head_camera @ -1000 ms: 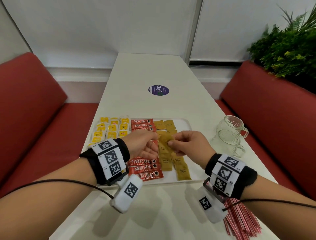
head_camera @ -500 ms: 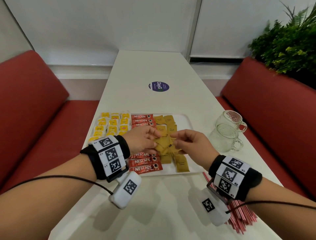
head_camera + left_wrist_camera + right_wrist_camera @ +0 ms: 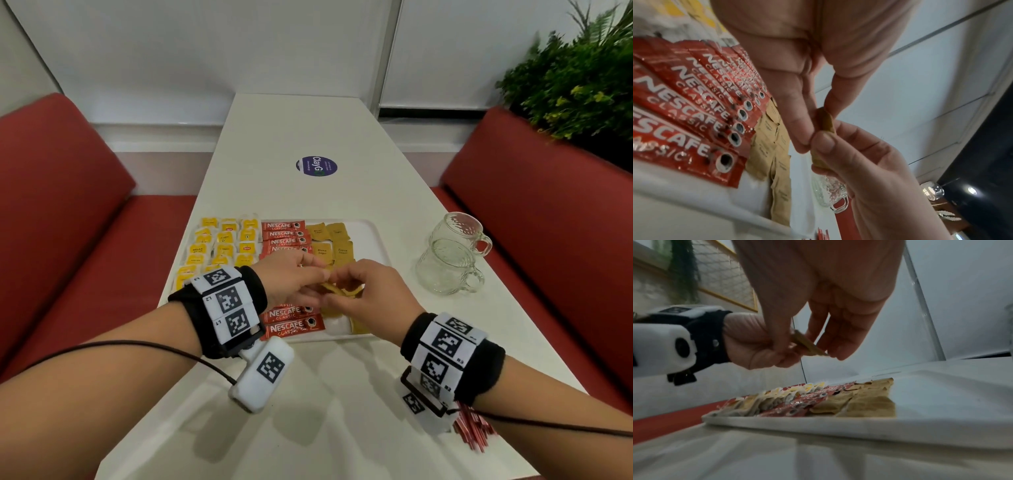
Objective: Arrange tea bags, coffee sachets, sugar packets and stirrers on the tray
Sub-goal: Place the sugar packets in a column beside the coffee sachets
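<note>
A white tray [image 3: 378, 240] holds yellow tea bags [image 3: 222, 246] at its left, red Nescafe coffee sachets [image 3: 282, 234] in the middle and brown sugar packets [image 3: 329, 240] to their right. Above the sugar column, my left hand [image 3: 308, 274] and right hand [image 3: 349, 284] meet fingertip to fingertip. Both pinch a small bunch of brown sugar packets [image 3: 342, 291] held off the tray. The left wrist view shows the left hand [image 3: 817, 128] and the right thumb on the held packets [image 3: 825, 120]. From the right wrist, the right hand [image 3: 807, 350] pinches the packets [image 3: 807, 344] edge-on.
Two glass mugs [image 3: 455, 233] [image 3: 445, 270] stand right of the tray. Red stirrers [image 3: 472, 428] lie on the table under my right wrist. A round purple sticker [image 3: 317, 166] marks the far tabletop. Red benches flank the table, and a plant [image 3: 575, 85] stands at the right.
Both hands stay over the tray's sugar column, and their fingertips have drawn closer together around the brown packets. The head view has shifted slightly.
</note>
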`<state>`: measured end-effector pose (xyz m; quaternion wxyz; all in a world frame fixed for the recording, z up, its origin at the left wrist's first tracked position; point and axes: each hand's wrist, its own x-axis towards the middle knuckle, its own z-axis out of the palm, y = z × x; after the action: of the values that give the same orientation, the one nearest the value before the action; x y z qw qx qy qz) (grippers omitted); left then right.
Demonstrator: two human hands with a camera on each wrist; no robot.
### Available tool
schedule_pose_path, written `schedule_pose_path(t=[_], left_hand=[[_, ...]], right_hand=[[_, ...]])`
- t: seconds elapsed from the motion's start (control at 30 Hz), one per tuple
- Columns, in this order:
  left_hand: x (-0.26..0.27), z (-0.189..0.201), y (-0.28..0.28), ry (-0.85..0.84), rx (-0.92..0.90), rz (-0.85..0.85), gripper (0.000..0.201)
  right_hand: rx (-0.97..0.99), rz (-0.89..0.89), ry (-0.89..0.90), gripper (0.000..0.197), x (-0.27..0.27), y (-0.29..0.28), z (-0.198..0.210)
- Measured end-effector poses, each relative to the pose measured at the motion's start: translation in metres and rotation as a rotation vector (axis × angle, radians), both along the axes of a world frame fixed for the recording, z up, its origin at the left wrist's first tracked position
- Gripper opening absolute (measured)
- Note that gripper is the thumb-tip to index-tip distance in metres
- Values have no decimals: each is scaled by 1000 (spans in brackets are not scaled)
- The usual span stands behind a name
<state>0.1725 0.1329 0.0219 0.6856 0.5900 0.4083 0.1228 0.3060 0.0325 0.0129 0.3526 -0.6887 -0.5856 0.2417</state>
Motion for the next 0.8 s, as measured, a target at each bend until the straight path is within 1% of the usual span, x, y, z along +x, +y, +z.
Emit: schedule_pose_path(t=[0.03,0.07,0.13,0.2,0.23,0.3,0.47,0.63,0.7,0.8], left_hand=[[0,0,-1,-3,-10,-12,18],[0,0,-2,4,-14,-24,20],[0,-2,-3,44,13,-34,22],[-2,-7,-3,116,132,-67,13],[-3,-9,-3,149,192,-88,11],[-6,-14,-3,194,255,-107,17],[-9,-23,-4,254,346,-119,12],[-9,-28,-6,308,524,-160,10],[-8,-30,-8,343,607,-210,9],[-6,-33,-13,395,695,-337,12]], right_hand=[[7,-11,22,12,1,1,0],[-5,-35,49,13,3,2,-1],[-113,-103,124,13,8,5,-4],[-246,-135,157,15,13,5,-11],[-294,-136,168,15,15,5,-14],[-345,-130,197,11,15,4,-21],[-385,-187,183,18,10,2,-30],[-366,-238,144,19,8,7,-36],[-357,-253,119,19,8,11,-37],[-358,-249,48,23,8,14,-40]])
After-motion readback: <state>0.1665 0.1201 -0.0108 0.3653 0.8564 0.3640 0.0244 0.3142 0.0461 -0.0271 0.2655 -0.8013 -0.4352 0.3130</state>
